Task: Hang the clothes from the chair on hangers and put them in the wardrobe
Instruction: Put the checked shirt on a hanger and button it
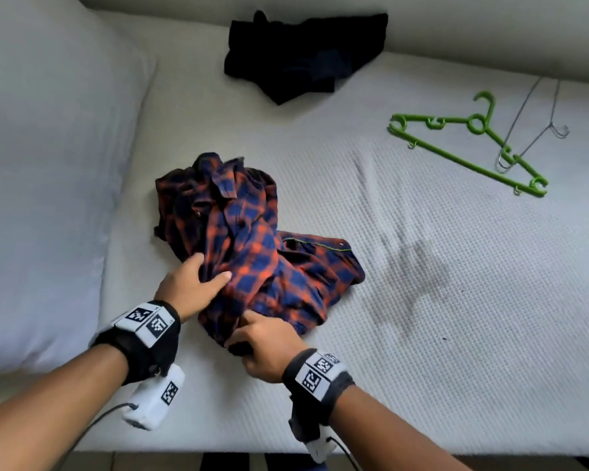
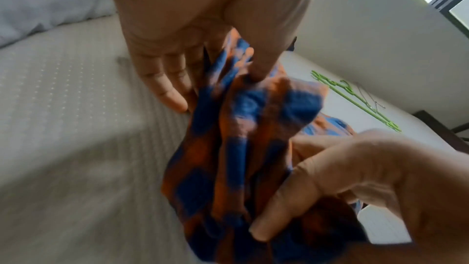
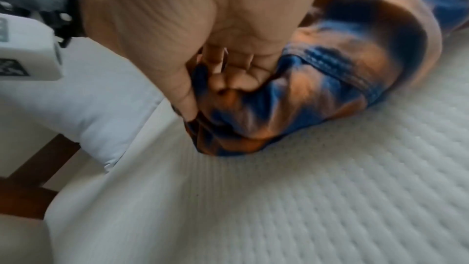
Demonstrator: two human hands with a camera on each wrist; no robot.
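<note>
Nearest, right hand (image 1: 264, 348): at about 6 o'clock in the head view, fingers curled tight on a bunched near corner of the plaid shirt (image 1: 252, 243); the right wrist view shows fabric wadded inside the fist.
Left hand (image 1: 191, 283): at about 7 o'clock, just beyond the right; the thumb pinches a fold of the same shirt while the other fingers lie fairly straight alongside the cloth.
Plaid shirt: orange and blue, crumpled in a heap at the centre of the mattress (image 1: 422, 368), collar end towards 12 o'clock, not spread out and on no hanger.
Pillow (image 1: 41, 198): pale, along the 9 o'clock side, near the shirt but apart from it.
Green hanger (image 1: 470, 151): plastic, flat on the mattress at about 2 o'clock, well apart from the shirt and both hands.
Wire hanger (image 1: 531, 130): thin metal, lying across the green one's far arm.
Dark garment (image 1: 303, 56): black, heaped at 12 o'clock against the far wall, untouched.
Progress: early, by my reading. Clothes are on the bed, not on a chair, so fetching looks done. Left to do: open out the shirt, thread a hanger, repeat for the dark garment, carry both to the wardrobe, which is not in view.
</note>
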